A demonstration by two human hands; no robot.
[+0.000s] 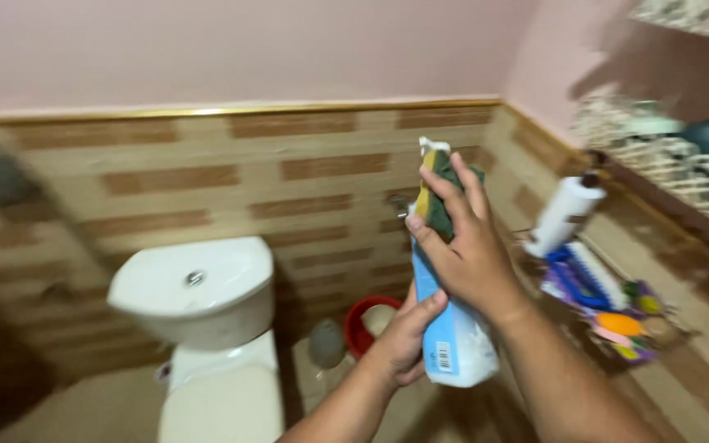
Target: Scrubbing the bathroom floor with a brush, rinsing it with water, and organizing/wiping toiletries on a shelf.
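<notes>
Head view: a tiled bathroom wall [207, 176] in brown and beige bands fills the background, with the white toilet cistern [194, 291] at the lower left, well apart from the hands. A wall shelf [609, 308] on the right carries a white bottle [564, 215], a blue brush [588, 279] and small coloured items; it lies near the right forearm. A red bucket [371, 321] stands on the floor behind the hands.

A blue-and-white pouch [453, 340] is held upright in mid-air. It is steadied from below by the left hand [404, 332], whose fingers are closed round its lower edge. A green-and-yellow sponge [438, 193] is pinched at the pouch mouth by the right hand [465, 250].

The step is judged best done with the pouch kept firmly clamped while the sponge is eased straight along its length. Open room is seen toward the left; the shelf edge on the right should be watched by the elbow.
</notes>
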